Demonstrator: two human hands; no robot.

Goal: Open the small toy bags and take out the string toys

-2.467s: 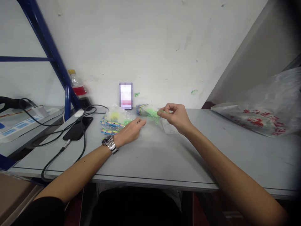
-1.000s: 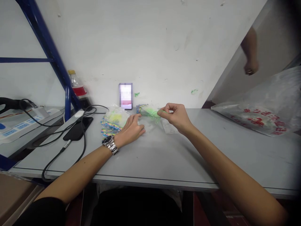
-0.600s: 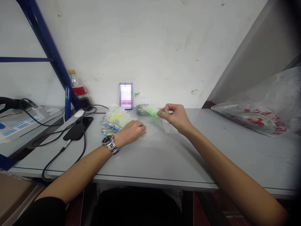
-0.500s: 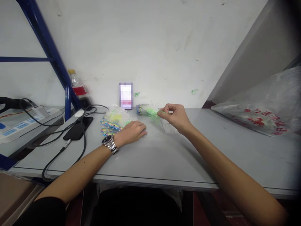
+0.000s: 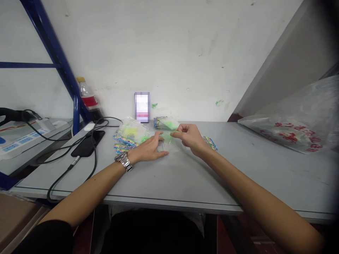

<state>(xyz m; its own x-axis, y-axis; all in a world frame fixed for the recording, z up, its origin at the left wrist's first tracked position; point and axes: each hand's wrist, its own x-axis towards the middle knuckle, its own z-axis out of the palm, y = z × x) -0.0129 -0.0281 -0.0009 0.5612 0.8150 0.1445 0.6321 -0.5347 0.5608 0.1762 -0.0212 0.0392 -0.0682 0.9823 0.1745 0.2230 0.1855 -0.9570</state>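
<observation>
Two hands work at the middle of a grey table (image 5: 172, 176). The left hand (image 5: 148, 148), with one metal watch (image 5: 123, 161) on its wrist, lies palm down with the fingers spread a little, and the fingertips press on a clear small bag (image 5: 166, 145) that lies flat on the table. The right hand (image 5: 189, 137) is just beside it, with thumb and forefinger pressed together in a pinch on a thin green piece (image 5: 173, 133) at the upper edge of this bag; what the piece is I cannot tell, it is too small and blurred.

To the left of the hands there is one fan of packets with colourful edges (image 5: 127, 135); their number I cannot count. One more small pile of packets (image 5: 165, 122) lies behind the hands, near the wall, and one single colourful packet (image 5: 210, 143) shows just behind the right wrist.

Against the white wall (image 5: 172, 53) one phone (image 5: 142, 107) stands upright. One black phone (image 5: 87, 144) lies flat at the left with black cables (image 5: 66, 173) around it. One bottle with a red label (image 5: 86, 93) stands beside a blue metal frame (image 5: 58, 67). At the far left is one white power strip (image 5: 23, 135), and at the right one big plastic bag with red print (image 5: 293, 123) lies on the table.
</observation>
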